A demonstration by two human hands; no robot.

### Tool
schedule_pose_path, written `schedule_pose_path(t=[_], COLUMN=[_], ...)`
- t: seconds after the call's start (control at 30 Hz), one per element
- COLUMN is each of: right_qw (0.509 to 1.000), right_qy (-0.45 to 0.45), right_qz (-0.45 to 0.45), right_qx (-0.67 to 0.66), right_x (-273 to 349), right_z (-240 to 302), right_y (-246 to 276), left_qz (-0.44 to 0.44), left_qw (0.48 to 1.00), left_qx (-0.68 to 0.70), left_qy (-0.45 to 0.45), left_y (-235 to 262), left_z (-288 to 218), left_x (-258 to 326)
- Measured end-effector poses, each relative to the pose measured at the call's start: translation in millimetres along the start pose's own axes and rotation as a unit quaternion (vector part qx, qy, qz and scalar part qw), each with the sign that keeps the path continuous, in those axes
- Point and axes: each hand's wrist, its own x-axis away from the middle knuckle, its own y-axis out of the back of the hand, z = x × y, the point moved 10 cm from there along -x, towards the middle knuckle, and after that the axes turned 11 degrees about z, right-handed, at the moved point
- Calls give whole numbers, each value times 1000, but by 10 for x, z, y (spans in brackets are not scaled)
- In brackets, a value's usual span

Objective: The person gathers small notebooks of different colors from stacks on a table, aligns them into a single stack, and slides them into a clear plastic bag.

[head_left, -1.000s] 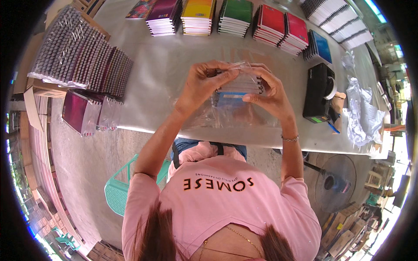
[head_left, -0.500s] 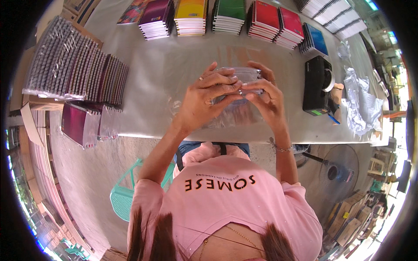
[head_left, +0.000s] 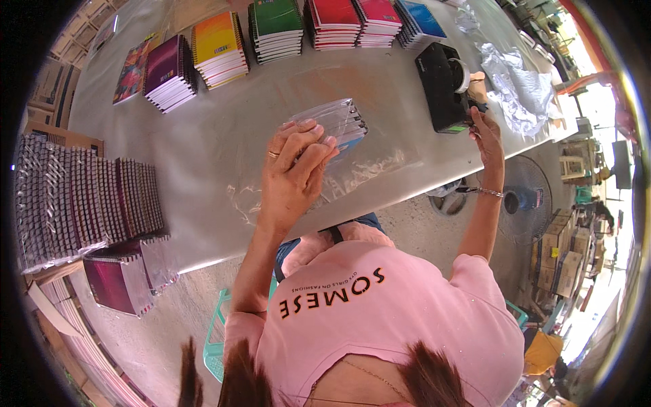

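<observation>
My left hand [head_left: 295,159] is closed on a small stack of spiral notebooks [head_left: 351,127] in a clear plastic wrap, held over the table. White page edges, black binding and a bit of blue cover show through the plastic. Out to the right, my right hand [head_left: 487,139] is at the near right side of a black tape dispenser [head_left: 434,85]. Its thumb and fingers are pinched together; what lies between them is too small to make out. A pale tape roll [head_left: 461,76] sits in the dispenser.
Along the far edge stand notebook stacks: purple [head_left: 166,68], yellow [head_left: 218,44], green [head_left: 274,24], red [head_left: 332,20] and blue [head_left: 420,22]. Tall piles of spiral-bound notebooks [head_left: 81,203] rise at left. Crumpled silvery plastic [head_left: 519,88] lies at right; a fan [head_left: 519,197] stands beyond the near edge.
My right hand has let go of the wrapped notebooks and moved right to the tape dispenser. My left hand alone now holds the stack. The view has swung to the right.
</observation>
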Motion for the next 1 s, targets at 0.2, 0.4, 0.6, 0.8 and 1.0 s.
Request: schedule_pose_path(t=[0.2,0.4,0.6,0.8,1.0], right_qw=[999,977,993,991,954], right_qy=[-21,-9,-33,-33,-21], right_qz=[-5,-3,-43,32,199], right_qx=[-32,-213,-103,-126,-224], right_x=[113,539,408,860,1434], right_z=[29,-125,-627,-30,822], right_y=[7,-138,82,-944,-2563], left_qz=[6,24,29,28,37], left_qw=[1000,999,999,1000,999], left_qx=[-15,-29,-22,-9,-15], left_qy=[-3,-2,-10,-5,-31], left_y=[-31,-57,-82,-99,-74], left_z=[-24,7,-3,29,-4], left_x=[12,74,98,132,134])
